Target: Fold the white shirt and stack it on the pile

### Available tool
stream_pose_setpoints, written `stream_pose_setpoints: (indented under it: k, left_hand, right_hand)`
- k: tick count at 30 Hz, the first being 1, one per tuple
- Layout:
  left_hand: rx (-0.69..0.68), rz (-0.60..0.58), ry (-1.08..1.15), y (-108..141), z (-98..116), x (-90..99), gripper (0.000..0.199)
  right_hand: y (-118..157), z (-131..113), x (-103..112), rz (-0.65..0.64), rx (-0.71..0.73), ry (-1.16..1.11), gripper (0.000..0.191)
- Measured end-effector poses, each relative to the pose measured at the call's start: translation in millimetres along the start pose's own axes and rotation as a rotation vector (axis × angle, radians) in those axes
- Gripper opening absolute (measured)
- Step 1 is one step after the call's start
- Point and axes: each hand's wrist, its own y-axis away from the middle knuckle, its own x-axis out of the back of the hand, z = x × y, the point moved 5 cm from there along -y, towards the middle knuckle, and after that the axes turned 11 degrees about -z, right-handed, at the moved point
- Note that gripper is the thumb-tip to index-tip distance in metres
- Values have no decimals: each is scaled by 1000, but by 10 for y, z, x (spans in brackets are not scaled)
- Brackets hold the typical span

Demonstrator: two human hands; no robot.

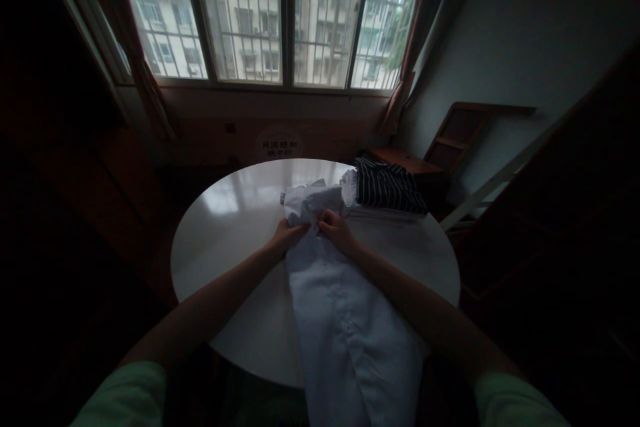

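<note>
A white button-up shirt (345,320) lies lengthwise over the round white table (225,247), its lower part hanging past the near edge. Its collar end is bunched toward the far side. My left hand (291,232) grips the left side of the cloth just below the collar, thumb on top. Beside it, my right hand (336,228) pinches the front placket near the upper buttons, fingers curled. The two hands are close together but apart. A small button, if one is between the right fingers, is too small to make out.
A black-and-white striped garment (387,185) lies folded at the table's back right, with white ruffled cloth (349,187) against it. Behind the table stand a cardboard box (215,140) and a wooden chair (455,137). Barred windows (285,20) fill the far wall.
</note>
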Motion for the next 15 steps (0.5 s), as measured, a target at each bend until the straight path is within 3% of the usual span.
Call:
stream_pose_setpoints:
  k: [3,9,11,15]
  left_hand:
    - [7,25,12,-6,3,19,43]
    - [30,18,61,-17,25,52,44]
    - [59,-50,66,-13,40,50,45]
    - [166,-339,0,32,99,28,50]
  right_hand:
    - [9,-4,49,64,15,17,13]
    - [80,-55,272,355,16,101,13]
    - [90,-51,301,397,16,91,13]
    - [108,-63,307,449,59,56,14]
